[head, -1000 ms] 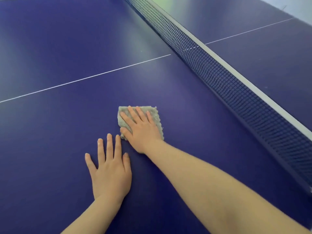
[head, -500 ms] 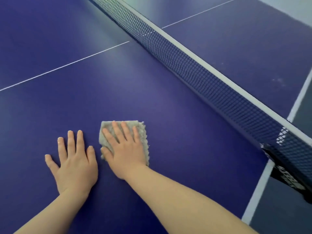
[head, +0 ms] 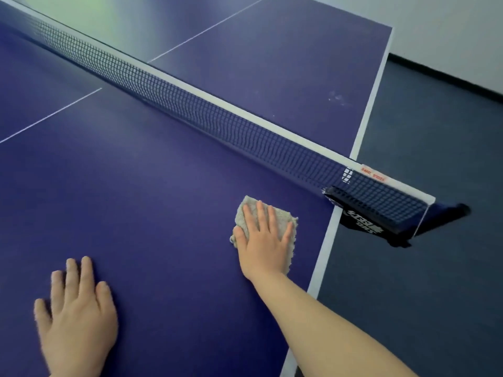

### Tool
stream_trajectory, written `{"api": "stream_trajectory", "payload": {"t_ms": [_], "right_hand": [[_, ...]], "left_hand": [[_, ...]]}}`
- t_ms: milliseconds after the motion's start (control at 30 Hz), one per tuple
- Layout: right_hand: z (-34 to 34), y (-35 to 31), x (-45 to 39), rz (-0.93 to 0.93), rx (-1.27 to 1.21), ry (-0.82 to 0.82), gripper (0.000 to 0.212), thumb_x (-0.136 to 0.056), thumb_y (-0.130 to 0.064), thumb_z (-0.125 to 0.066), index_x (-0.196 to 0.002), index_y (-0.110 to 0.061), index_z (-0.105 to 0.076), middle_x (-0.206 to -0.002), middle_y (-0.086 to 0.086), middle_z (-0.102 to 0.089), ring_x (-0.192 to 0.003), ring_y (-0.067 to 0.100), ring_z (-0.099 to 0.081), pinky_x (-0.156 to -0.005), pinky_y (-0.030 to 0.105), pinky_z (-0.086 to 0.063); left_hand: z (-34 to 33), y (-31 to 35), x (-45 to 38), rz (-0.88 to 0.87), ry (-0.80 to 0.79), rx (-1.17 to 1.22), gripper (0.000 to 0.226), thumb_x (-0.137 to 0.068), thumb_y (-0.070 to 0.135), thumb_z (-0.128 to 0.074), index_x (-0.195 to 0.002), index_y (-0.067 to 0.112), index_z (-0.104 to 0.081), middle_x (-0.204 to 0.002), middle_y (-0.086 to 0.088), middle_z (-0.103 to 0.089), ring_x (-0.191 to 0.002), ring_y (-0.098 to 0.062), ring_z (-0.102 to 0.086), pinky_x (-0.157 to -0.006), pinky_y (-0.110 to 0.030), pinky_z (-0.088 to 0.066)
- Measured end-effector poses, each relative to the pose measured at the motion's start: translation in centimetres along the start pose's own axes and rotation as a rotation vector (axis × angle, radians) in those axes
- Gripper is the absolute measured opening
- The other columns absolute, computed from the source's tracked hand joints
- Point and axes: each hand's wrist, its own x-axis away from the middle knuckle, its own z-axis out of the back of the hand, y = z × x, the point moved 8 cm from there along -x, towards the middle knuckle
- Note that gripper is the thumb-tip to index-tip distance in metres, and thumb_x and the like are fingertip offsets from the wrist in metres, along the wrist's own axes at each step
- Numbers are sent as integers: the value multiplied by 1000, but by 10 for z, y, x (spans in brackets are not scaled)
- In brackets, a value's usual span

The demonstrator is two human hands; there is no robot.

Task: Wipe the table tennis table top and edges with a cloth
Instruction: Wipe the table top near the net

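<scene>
A folded grey cloth [head: 289, 223] lies on the blue table tennis table [head: 152, 191], close to its white right edge [head: 326, 246]. My right hand [head: 265, 240] presses flat on the cloth with straight fingers and covers most of it. Flat on the bare table at the lower left lies my left hand [head: 76, 319], fingers spread, holding nothing. The two hands are well apart.
The dark net [head: 190, 110] with a white top band runs diagonally across the table just beyond the cloth. Its black clamp post [head: 378, 216] sticks out over the right edge. Grey floor [head: 424, 268] lies to the right, a white wall behind.
My right hand has slid the cloth to the right, away from my left hand and toward the table's white edge. The view has swung right, bringing the net post into sight.
</scene>
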Motion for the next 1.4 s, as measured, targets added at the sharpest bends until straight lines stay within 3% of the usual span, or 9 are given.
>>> {"api": "stream_trajectory", "payload": {"t_ms": [167, 300, 367, 533, 667, 700, 900, 1200, 1400], "right_hand": [[0, 72, 52, -167, -64, 116, 63, -97, -59, 3, -156, -40, -5, -164, -6, -2, -153, 20, -2, -118, 65, -4], [3, 93, 78, -160, -282, 96, 55, -101, -50, -28, -154, -36, -29, -164, -6, -13, -150, 17, -4, -106, 44, -46], [9, 100, 87, -141, -323, 119, 48, -102, -35, -48, -149, -34, -39, -158, -6, -25, -146, 15, -13, -96, 35, -53], [21, 136, 107, -137, -332, 58, 41, -100, -33, -53, -141, -37, -46, -135, -12, -43, -128, 11, -35, -78, 30, -52], [30, 192, 140, -177, -339, -5, 38, -101, -40, -49, -139, -39, -46, -129, -12, -47, -120, 12, -40, -74, 29, -45], [35, 207, 149, -183, -335, -4, 38, -101, -40, -50, -139, -40, -46, -128, -12, -48, -121, 12, -40, -74, 29, -44], [83, 305, 216, -167, -279, 65, 37, -99, -41, -52, -136, -41, -47, -126, -18, -47, -120, 8, -40, -79, 31, -51], [118, 427, 310, -196, -248, 139, 38, -98, -43, -53, -135, -43, -46, -125, -21, -48, -119, 5, -42, -80, 28, -49], [133, 462, 311, -202, -287, 165, 37, -98, -43, -54, -134, -42, -48, -124, -20, -49, -118, 5, -42, -81, 29, -49]], "left_hand": [[-17, 74, 53, -113, -89, 6, 63, -94, 41, -15, -154, 23, -24, -161, 2, -23, -149, -18, -16, -117, -49, -12], [-37, 126, 97, -247, -156, -31, 61, -94, 38, -24, -151, 18, -32, -157, -3, -33, -145, -22, -26, -113, -50, -19], [-41, 149, 122, -298, -206, -45, 60, -95, 37, -24, -151, 18, -32, -156, -4, -34, -145, -23, -27, -113, -49, -18], [-47, 196, 184, -356, -282, -55, 57, -98, 39, -18, -150, 20, -33, -155, -6, -35, -144, -26, -27, -114, -49, -16], [-45, 243, 224, -366, -392, -9, 59, -103, 38, -23, -155, 31, 4, -163, 2, 9, -149, -23, 13, -120, -44, 7], [-44, 256, 233, -365, -431, 34, 59, -104, 37, -26, -155, 33, 2, -163, 4, 13, -149, -20, 16, -120, -43, 8], [-13, 329, 299, -470, -451, 188, 47, -102, 31, -35, -149, 29, -35, -162, 5, -16, -149, -16, -14, -121, -34, -11], [6, 417, 393, -655, -363, 209, 43, -100, 30, -40, -142, 28, -45, -158, 5, -28, -144, -13, -25, -119, -30, -13], [7, 455, 412, -685, -360, 180, 43, -100, 31, -40, -142, 29, -45, -157, 6, -30, -143, -13, -27, -119, -29, -15]]}}
